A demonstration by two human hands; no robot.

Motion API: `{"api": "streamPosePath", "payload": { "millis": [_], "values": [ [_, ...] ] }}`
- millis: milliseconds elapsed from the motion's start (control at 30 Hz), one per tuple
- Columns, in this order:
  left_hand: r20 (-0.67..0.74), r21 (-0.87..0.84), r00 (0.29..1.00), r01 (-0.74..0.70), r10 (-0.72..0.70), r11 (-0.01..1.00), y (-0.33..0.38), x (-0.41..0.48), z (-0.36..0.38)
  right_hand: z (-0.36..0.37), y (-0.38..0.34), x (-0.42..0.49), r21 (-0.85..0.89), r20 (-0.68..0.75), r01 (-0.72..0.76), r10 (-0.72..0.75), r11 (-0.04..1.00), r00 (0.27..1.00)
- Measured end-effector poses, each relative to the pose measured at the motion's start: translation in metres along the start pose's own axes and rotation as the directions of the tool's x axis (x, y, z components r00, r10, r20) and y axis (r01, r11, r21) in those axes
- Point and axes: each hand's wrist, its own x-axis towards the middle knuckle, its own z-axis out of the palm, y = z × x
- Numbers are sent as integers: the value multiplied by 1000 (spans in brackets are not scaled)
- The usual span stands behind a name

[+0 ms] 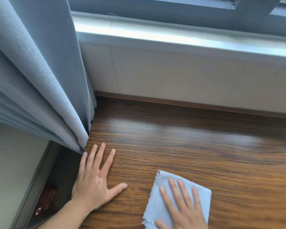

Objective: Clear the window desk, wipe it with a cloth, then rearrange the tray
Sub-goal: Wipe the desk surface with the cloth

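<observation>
One wooden tabletop (188, 146) is filling the lower right of the view, running back to a low brown strip at its far edge. Its dark grain is catching a broad sheen of window light across the middle.

A blue-grey curtain (31, 71) is hanging in heavy folds down the left side, its lower edge meeting the tabletop's left corner.

A pale wall panel (188, 76) is standing behind the tabletop, rising to a bright sill (172, 35) under a dark window frame (155, 7).

A light blue cloth (153, 202) is lying flat on the near part of the tabletop, right of centre, with a frayed lower left corner.

The right hand (182, 210) is pressing down on the cloth, palm down, fingers straight and slightly spread, pointing away from the person.

The left hand (93, 180) is resting flat on the bare wood near the tabletop's left edge, fingers spread and thumb out to the right. Its fingertips are reaching just beside the curtain's hem. It is lying apart from the cloth.

A small dark red thing (45, 200) is sitting below the tabletop's left edge, too blurred to identify.
</observation>
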Motion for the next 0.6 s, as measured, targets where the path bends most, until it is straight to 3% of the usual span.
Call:
{"api": "streamPosePath", "payload": {
  "millis": [100,233,367,467,600],
  "values": [
    [-37,6,999,-23,23,1000,-1,1,5,-19,47,50,17,77,75,-76,997,994],
    [-63,42,997,-35,38,998,-3,2,9,-36,91,154,-17,80,16,-14,1000,997],
    [-49,75,998,-32,36,997,-5,3,8,-39,84,203,6,45,-49,49,999,998],
    [-35,79,999,-27,30,996,-4,2,9,-36,53,171,22,31,-37,36,999,999],
    [-50,44,998,-21,23,999,-3,1,8,-14,-6,59,68,34,130,-133,989,991]
  ]
}}
